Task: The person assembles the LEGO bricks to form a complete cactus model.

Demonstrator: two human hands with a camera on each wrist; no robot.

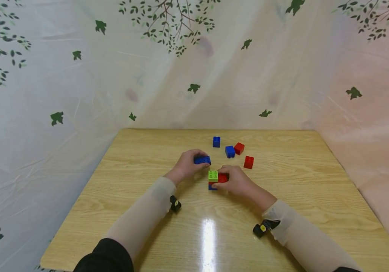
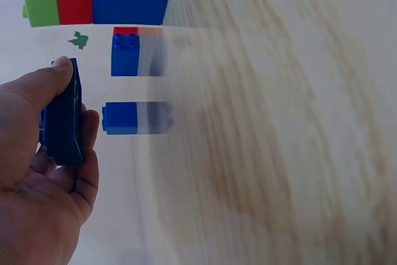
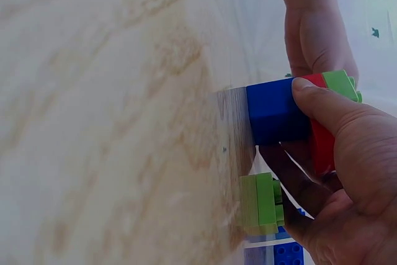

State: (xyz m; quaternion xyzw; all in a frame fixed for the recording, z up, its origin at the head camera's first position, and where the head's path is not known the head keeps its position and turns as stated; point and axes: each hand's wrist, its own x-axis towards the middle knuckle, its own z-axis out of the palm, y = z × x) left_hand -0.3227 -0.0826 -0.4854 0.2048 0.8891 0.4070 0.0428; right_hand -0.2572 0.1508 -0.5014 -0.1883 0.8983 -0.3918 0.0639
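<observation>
Head: blue brick [image 1: 202, 160] in left hand [image 1: 186, 165]

Leaf-print sheeting [image 1: 162, 102] across the upper frame and both sides encloses a wood-grain table [image 1: 221, 211], lower centre, in an apparent recording booth.

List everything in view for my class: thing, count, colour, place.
Long brick: 1, blue, in left hand.
Brick stack: 1, green on red on blue, in right hand.
Blue bricks: 2, blue, beyond hands.
Red bricks: 2, red, right of blue bricks.
Green brick: 1, green, near right hand.
Table: 1, light wood, beneath.
Backdrop: 1, pale, green-printed, around table.
Wrist devices: 2, black, one each side.
Sleeves: 2, beige and black, lower left and right.
Hands: 2, bare, gripping bricks.
</observation>
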